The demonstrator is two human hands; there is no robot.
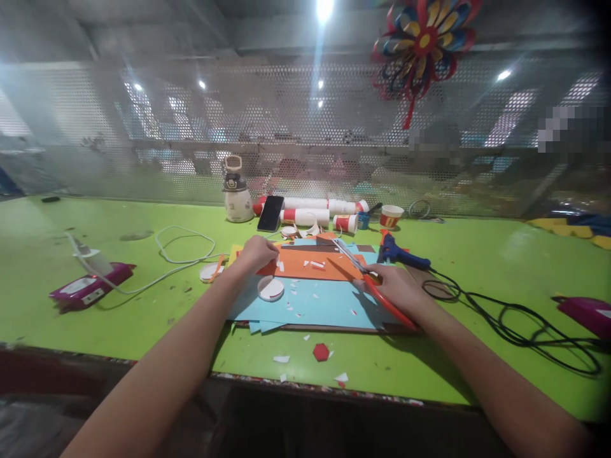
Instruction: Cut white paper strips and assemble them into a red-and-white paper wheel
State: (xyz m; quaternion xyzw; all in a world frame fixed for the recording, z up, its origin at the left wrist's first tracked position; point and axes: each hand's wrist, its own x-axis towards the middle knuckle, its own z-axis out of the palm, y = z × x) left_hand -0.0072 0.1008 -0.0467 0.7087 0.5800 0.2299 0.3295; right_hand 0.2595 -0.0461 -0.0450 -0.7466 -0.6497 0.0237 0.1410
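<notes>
My right hand [394,286] grips a pair of scissors [386,302] by their orange-red handles. The blades point up and left over a sheet of orange paper [312,262], and they look parted. My left hand [260,253] rests closed at the left end of that sheet; what its fingers pinch, if anything, is hidden. Light blue paper [329,299] lies under the orange sheet. On the blue, just below my left hand, is a round white disc [270,289]. Small white and red scraps are scattered across both sheets.
Behind the paper stand a bottle [237,197], a phone [271,213], joined paper cups [305,217] and an upright cup [391,216]. A blue glue gun [405,256] with a black cord lies right; a purple power strip [93,286] lies left. A red hexagon [321,352] sits near the edge.
</notes>
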